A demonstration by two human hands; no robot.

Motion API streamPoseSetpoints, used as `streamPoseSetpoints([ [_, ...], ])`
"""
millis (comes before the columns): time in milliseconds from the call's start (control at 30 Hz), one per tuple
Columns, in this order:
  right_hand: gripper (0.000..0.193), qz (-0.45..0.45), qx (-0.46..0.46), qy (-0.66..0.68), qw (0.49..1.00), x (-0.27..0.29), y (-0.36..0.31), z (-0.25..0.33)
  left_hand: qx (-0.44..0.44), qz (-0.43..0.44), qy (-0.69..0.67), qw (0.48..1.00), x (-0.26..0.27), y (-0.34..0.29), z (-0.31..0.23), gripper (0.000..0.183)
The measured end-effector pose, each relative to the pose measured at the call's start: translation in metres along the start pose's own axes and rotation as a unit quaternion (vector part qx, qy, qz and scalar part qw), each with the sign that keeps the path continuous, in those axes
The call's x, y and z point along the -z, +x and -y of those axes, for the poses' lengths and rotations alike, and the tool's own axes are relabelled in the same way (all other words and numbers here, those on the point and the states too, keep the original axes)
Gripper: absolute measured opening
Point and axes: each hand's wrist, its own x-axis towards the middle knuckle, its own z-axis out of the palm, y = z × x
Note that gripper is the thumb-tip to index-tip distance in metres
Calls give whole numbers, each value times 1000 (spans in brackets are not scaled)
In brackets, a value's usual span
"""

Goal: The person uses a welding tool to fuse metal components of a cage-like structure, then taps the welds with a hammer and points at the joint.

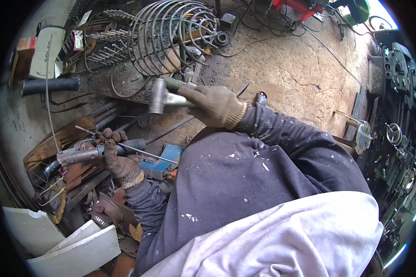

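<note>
1. Head view: the right hand (215, 105), in a worn knit glove, is closed around the handle of a hammer (164, 96). The hammer's steel head points left and sits above the dirt floor (286, 69), just near of a bundle of curved steel rod hoops (171, 32).
2. The left hand (118, 157), also gloved, is wrapped tight around the grip of a welding electrode holder (92, 152). The holder lies roughly level, its metal jaw end pointing left over the scrap pile (78, 184).
3. A thin welding rod (125, 145) runs slantwise from far left to near right, crossing the left hand's fingers.
4. A small blue box (164, 161) sits just right of the left hand, close to the person's dark sleeve.
5. The two hands are apart, the right one farther and to the right of the left.
6. A black pipe (51, 85) lies at far left; pale boards (74, 249) lean at near left.
</note>
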Motion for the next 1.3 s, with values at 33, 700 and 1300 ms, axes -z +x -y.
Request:
streamPoseSetpoints([
  [33, 64, 3, -26, -9, 1000, 3, -7, -5, 2, 30, -4, 1000, -6, 4, 1, 40],
  [700, 36, 14, -1, 70, 997, -16, 22, -14, -2, 60, 36, 998, -57, 2, -8, 41],
  [1300, 27, 155, -79, -21, 985, -106, 186, 52, 4, 90, -16, 996, -37, -27, -15, 40],
])
